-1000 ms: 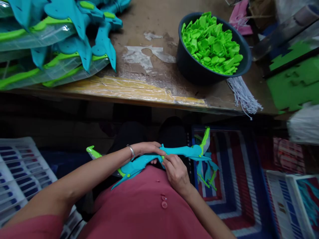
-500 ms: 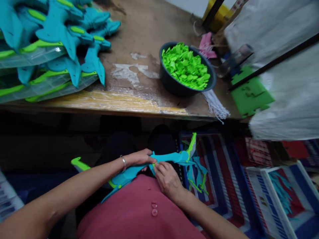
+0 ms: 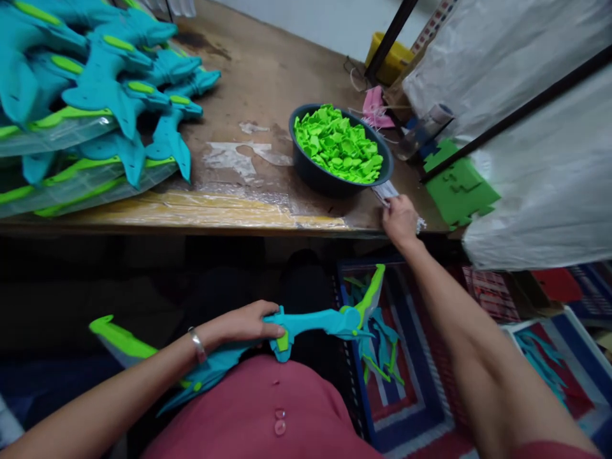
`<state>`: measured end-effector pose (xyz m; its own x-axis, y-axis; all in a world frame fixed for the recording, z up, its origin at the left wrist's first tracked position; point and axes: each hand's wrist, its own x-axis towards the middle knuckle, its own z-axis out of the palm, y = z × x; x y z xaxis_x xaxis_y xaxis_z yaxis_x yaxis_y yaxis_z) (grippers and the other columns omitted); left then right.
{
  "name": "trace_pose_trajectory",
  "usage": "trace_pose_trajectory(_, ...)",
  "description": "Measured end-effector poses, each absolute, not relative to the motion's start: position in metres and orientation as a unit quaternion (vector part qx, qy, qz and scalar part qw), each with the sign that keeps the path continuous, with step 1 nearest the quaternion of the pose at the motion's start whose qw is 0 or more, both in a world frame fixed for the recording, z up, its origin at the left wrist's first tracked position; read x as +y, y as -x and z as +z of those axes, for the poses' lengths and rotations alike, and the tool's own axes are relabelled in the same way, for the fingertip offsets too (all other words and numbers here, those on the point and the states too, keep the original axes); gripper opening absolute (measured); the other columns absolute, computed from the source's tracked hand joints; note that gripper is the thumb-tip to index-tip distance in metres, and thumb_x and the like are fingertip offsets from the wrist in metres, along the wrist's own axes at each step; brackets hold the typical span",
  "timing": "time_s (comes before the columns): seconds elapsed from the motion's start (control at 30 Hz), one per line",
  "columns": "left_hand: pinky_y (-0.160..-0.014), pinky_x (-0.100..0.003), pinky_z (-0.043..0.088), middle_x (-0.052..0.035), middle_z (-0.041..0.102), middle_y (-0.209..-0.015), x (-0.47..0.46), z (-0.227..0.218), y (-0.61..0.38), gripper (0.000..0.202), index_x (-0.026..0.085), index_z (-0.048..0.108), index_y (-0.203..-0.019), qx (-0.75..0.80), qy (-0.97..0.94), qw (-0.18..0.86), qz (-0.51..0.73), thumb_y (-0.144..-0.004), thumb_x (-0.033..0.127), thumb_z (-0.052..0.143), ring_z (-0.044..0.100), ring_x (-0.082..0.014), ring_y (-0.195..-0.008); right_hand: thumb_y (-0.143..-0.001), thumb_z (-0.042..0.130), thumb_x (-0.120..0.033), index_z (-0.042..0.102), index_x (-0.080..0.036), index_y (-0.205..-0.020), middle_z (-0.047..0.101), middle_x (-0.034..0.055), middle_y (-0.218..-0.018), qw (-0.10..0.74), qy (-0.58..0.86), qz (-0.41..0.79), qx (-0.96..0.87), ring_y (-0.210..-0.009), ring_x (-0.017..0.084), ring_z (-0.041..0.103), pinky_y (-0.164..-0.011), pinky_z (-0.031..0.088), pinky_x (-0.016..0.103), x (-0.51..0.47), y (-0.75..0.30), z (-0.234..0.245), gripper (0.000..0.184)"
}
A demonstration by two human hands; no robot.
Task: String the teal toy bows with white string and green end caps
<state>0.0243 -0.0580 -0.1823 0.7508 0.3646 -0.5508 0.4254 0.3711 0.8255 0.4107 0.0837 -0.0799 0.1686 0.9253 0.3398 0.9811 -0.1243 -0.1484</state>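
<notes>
My left hand (image 3: 253,322) is wrapped around the middle of a turquoise toy bow (image 3: 318,322). The bow lies across my lap and has bright green tips at both ends and a small green piece at its grip. My right hand (image 3: 400,222) reaches to the table's front edge, its fingers closed on a bundle of white strings (image 3: 384,190). Part of that bundle is hidden beneath the hand. Just behind it stands a dark bowl (image 3: 329,183) heaped with small green plastic pieces (image 3: 342,143).
Similar turquoise bows (image 3: 109,76) are stacked at the table's left. Along the right are a green foam mat (image 3: 459,185), a pink piece (image 3: 376,108), a yellow container (image 3: 391,58) and large white sacks (image 3: 521,159). A blue crate (image 3: 356,395) with turquoise parts stands below.
My right hand has left the middle of the bow and moved up and right to the white strings. My left hand keeps hold of the bow. The camera view has shifted slightly.
</notes>
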Motion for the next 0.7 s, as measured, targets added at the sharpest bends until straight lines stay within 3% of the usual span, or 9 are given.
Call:
trace_pose_trajectory(0.17, -0.057, -0.026, 0.045, -0.0024, 0.063, -0.08, -0.062, -0.194, -0.014, 0.047, 0.015, 0.062, -0.095, 0.371, -0.516, 0.772, -0.029, -0.072, 0.054, 0.076, 0.057, -0.0164, -0.063, -0.091, 0.044, -0.008, 0.07, -0.004, -0.097, 0.065, 0.031, -0.11, 0.101, 0.784, -0.106, -0.604, -0.096, 0.028, 0.058, -0.078, 0.037, 0.039, 0.112, -0.427, -0.1, 0.027)
trace_pose_trajectory(0.3, -0.056, -0.027, 0.046, -0.0019, 0.063, -0.078, -0.066, -0.202, -0.011, 0.05, 0.016, 0.059, -0.095, 0.375, -0.481, 0.792, -0.037, -0.072, 0.058, 0.074, 0.055, -0.0148, -0.058, -0.092, 0.047, -0.008, 0.071, 0.0, -0.099, 0.066, 0.0316, -0.105, 0.078, 0.789, -0.112, -0.599, -0.083, 0.021, 0.057, -0.073, 0.03, 0.038, 0.119, -0.432, -0.1, 0.026)
trace_pose_trajectory(0.4, -0.057, -0.025, 0.045, -0.0011, 0.063, -0.078, -0.065, -0.2, -0.009, 0.048, 0.016, 0.061, -0.095, 0.362, -0.483, 0.796, -0.04, -0.069, 0.051, 0.08, 0.055, -0.0145, -0.06, -0.089, 0.05, -0.004, 0.072, 0.001, -0.096, 0.069, 0.0312, -0.1, 0.06, 0.787, -0.11, -0.604, -0.076, 0.018, 0.056, -0.07, 0.027, 0.038, 0.119, -0.435, -0.095, 0.023)
trace_pose_trajectory(0.5, -0.064, -0.025, 0.048, -0.002, 0.068, -0.088, -0.06, -0.186, -0.003, 0.053, 0.016, 0.066, -0.103, 0.335, -0.5, 0.798, -0.037, -0.061, 0.04, 0.089, 0.06, -0.0169, -0.072, -0.086, 0.056, -0.005, 0.074, 0.0, -0.092, 0.072, 0.0293, -0.096, 0.05, 0.786, -0.102, -0.607, -0.072, 0.016, 0.056, -0.069, 0.026, 0.038, 0.118, -0.436, -0.089, 0.019)
trace_pose_trajectory(0.7, -0.097, -0.035, 0.052, -0.007, 0.07, -0.125, -0.05, -0.134, 0.029, 0.076, 0.019, 0.062, -0.131, 0.366, -0.582, 0.725, 0.032, -0.063, 0.036, 0.09, 0.063, -0.0292, -0.112, -0.088, 0.063, -0.014, 0.073, -0.001, -0.091, 0.072, 0.0294, -0.091, 0.079, 0.795, -0.085, -0.595, -0.073, 0.019, 0.058, -0.07, 0.027, 0.038, 0.106, -0.434, -0.076, 0.017)
